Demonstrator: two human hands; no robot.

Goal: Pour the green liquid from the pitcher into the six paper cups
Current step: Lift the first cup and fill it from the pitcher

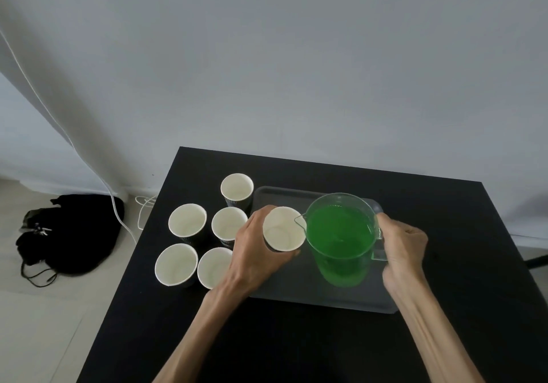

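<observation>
While the left hand (257,253) curls its fingers (292,252) round one paper cup (284,228), the right hand (404,246) grips the pitcher (341,239) handle. Spout touches that cup's rim. Both stand on a grey tray (320,298); five empty cups (187,221) sit left of the fingers on the counter (462,210).

Head camera: one wide view, looking forward and down.

The single camera sat above the near edge of the black table (444,204) and faced the pale wall (296,56) behind it, which filled the upper half of the picture. The table's far edge ran slightly tilted across the middle. Both forearms entered from the bottom, close to the lens. The floor (44,323) showed at the lower left, and straight lines bent near the frame's borders. No second view shared the scene.
</observation>
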